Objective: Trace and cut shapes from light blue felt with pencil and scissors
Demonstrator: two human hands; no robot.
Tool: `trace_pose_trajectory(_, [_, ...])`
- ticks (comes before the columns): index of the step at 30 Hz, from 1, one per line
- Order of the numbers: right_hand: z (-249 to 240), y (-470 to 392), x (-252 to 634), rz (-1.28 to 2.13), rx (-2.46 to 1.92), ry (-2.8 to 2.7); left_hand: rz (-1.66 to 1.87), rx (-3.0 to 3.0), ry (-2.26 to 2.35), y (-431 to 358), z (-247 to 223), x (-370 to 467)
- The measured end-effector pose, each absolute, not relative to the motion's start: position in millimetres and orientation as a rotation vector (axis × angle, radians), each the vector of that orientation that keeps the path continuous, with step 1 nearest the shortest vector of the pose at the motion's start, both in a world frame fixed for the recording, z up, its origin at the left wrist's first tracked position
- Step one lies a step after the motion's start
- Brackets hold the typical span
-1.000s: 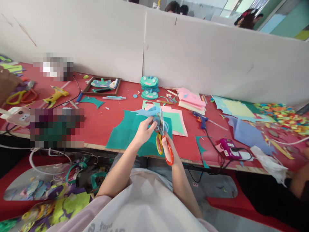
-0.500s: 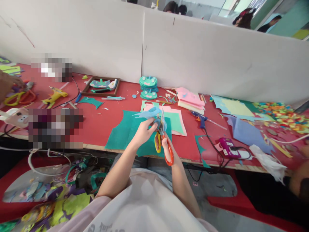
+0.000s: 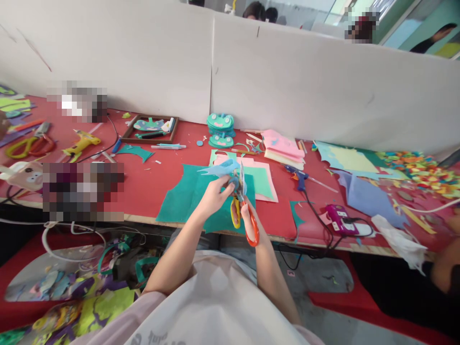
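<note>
Blue foam piece (image 3: 222, 168) was part-cut, ragged offcut still attached; left hand (image 3: 212, 195) pinched it, right hand (image 3: 247, 214) gripped scissors (image 3: 241, 203) above the desk (image 3: 143, 184).

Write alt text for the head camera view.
A person's left hand holds a light blue foam piece while the right hand works orange-and-yellow scissors at it, above a teal sheet on a cluttered red table backed by white partitions.

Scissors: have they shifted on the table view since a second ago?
No. The scissors in the right hand sit at the same spot over the teal sheet; any slight offset matches the camera's drift.
</note>
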State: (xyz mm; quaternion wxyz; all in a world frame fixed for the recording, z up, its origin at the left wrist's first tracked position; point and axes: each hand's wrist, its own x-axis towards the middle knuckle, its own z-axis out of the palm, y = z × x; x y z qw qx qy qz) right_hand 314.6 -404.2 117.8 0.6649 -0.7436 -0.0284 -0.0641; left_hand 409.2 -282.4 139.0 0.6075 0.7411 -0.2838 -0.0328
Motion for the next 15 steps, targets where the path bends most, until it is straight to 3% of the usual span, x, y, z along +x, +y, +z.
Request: trace_pose_trajectory(15, [120.5,-400.5,314.6,-0.139,-1.626,-0.055,-0.05,1.712,-0.679,-279.2,136.2,410.7])
